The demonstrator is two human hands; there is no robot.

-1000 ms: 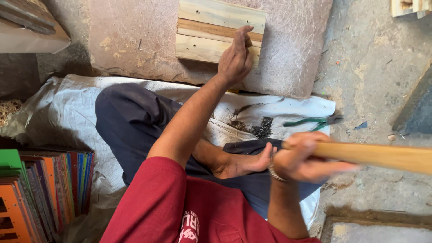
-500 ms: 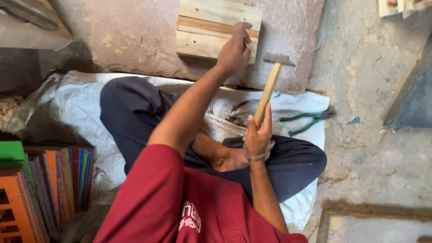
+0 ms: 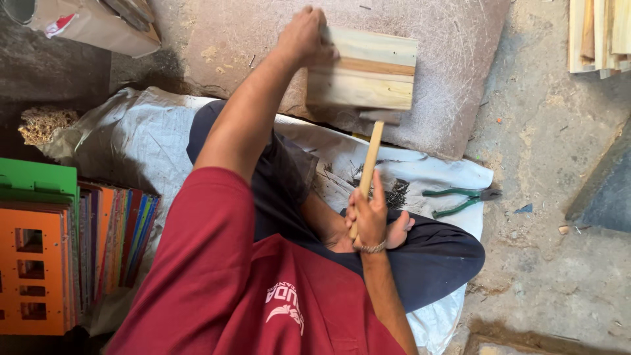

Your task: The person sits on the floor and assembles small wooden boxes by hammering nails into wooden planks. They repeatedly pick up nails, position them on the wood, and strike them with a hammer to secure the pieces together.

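Hammer [image 3: 369, 164] handle near-vertical, head up at boards [image 3: 363, 77]; right hand [image 3: 369, 217] grips.

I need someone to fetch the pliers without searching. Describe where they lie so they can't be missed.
Start at the white sack spread on the floor under the seated person. At its right-hand edge, beside the dark pile of nails, lie the pliers, just beyond the right hand gripping the hammer handle. Their green grips set them apart.

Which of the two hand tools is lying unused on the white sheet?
The green-handled pliers, lying right of the person's knee. The wooden-handled hammer is gripped by the right hand.
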